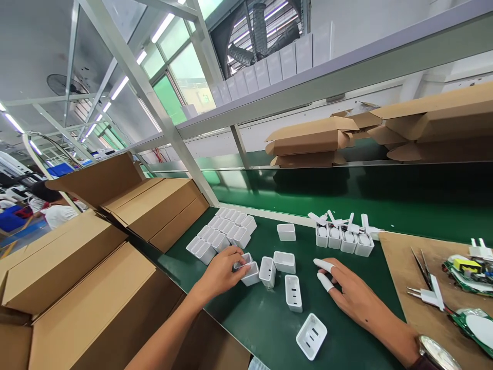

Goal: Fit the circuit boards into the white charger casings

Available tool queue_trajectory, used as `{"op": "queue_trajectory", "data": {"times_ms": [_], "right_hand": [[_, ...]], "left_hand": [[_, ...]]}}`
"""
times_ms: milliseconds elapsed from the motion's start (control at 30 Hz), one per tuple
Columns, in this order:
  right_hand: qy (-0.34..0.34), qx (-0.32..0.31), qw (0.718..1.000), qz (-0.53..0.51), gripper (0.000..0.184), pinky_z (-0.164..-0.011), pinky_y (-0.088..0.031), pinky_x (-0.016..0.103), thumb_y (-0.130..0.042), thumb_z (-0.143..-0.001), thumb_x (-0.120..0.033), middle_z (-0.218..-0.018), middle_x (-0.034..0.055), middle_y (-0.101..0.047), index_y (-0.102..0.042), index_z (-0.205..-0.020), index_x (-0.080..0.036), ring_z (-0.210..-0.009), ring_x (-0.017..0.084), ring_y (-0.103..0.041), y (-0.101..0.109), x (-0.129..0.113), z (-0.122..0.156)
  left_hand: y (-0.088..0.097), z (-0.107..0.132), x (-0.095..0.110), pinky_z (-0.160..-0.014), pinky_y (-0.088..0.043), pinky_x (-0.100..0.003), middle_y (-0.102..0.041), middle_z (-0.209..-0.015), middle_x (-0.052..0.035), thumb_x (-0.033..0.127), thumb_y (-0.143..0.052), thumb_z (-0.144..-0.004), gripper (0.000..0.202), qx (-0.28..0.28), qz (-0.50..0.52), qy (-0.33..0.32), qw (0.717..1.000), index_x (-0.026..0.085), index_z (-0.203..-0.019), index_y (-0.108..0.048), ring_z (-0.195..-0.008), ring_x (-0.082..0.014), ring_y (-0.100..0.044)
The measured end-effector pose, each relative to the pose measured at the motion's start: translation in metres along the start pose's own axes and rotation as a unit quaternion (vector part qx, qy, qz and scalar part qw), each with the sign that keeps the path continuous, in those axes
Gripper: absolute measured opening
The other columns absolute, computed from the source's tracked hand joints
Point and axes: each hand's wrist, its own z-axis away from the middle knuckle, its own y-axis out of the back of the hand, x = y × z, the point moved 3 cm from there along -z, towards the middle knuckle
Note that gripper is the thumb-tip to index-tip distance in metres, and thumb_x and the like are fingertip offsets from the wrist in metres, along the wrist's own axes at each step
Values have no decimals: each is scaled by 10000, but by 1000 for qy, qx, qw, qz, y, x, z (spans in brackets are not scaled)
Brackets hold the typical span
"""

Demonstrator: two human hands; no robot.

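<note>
My left hand (225, 270) has its fingers curled over a pair of white plastic charger casings (251, 275) on the green table; the fingertips partly hide them. To their right are several loose casings, among them an upright one (267, 272), a slotted one (294, 294) and a tilted one with slots in its floor (311, 336). My right hand (346, 290) hovers low over the table beside these casings, thumb and index finger apart, white finger cots on both, holding nothing. A tight block of casings (227, 228) sits behind my left hand.
Filled casings with plug parts (344, 239) line up at the back. At right, a brown board (400, 252) bears tweezers (421, 270), a white plug piece (431, 295) and circuit boards (468, 275). Cardboard boxes (77, 288) crowd the left; a shelf (331, 77) crosses above.
</note>
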Motion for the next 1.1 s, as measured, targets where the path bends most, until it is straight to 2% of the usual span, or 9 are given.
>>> {"op": "queue_trajectory", "data": {"times_ms": [167,333,500,600,733,833,933,1000,1100], "right_hand": [[-19,-21,1000,3,359,-649,-620,311,-378,-1014,-369,-1109,91,-737,-647,-1225,-258,-745,196,-710,1,3,0],[-13,-21,1000,6,379,-678,-624,323,-376,-1016,-390,-1165,109,-733,-645,-1245,-254,-833,223,-738,0,11,2],[-14,-16,1000,12,404,-664,-626,320,-376,-1023,-404,-1171,100,-731,-628,-1311,-271,-813,220,-738,-5,18,5],[-11,-7,1000,13,395,-671,-631,324,-367,-1015,-385,-1152,110,-736,-641,-1267,-253,-814,223,-743,-3,14,4],[-3,-17,1000,12,370,-681,-631,312,-372,-1007,-363,-1150,118,-739,-639,-1232,-239,-843,220,-753,0,8,2],[-8,-19,1000,16,379,-665,-633,312,-373,-1015,-388,-1168,115,-737,-631,-1254,-247,-852,222,-756,0,9,3],[-17,-19,999,21,388,-655,-636,316,-383,-1020,-409,-1202,107,-734,-626,-1287,-265,-866,228,-758,-4,12,5],[-12,-15,1000,19,390,-673,-639,323,-380,-1018,-394,-1211,108,-732,-630,-1288,-266,-872,230,-759,-5,12,5],[-1,-9,1000,16,389,-714,-643,332,-364,-1016,-367,-1193,117,-733,-640,-1262,-247,-879,231,-758,-6,12,5]], "left_hand": [[20,34,-20,-843,-573,-386,-721,-1052,-86,321,-605,-928,273,108,-108,60,987,217,-691,-694,-986,-256,-686],[34,44,-49,-865,-551,-447,-721,-1032,-95,332,-653,-882,276,184,-201,106,956,225,-633,-703,-1035,-308,-644],[28,43,-65,-881,-549,-482,-730,-1132,-113,291,-579,-934,229,191,-197,107,956,234,-866,-790,-1098,-333,-630],[27,44,-69,-893,-556,-475,-738,-1145,-104,277,-578,-928,217,185,-188,102,959,242,-918,-792,-1107,-321,-645],[31,46,-68,-923,-559,-473,-731,-1197,-99,282,-566,-936,260,182,-178,100,962,251,-1106,-760,-1144,-311,-651],[37,52,-59,-922,-567,-456,-718,-1161,-95,428,-620,-941,231,180,-171,115,962,250,-1014,-748,-1140,-314,-655],[40,62,-53,-697,-592,-375,-675,-1044,-72,628,-679,-871,391,158,-144,192,958,238,-847,-696,-894,-268,-697],[37,67,-51,-587,-572,-330,-638,-1022,-46,675,-676,-854,433,139,-98,228,959,242,-861,-676,-726,-201,-675],[29,71,-51,-660,-615,-317,-614,-1052,-30,636,-679,-869,387,141,-31,207,968,254,-933,-666,-735,-171,-682]]}}
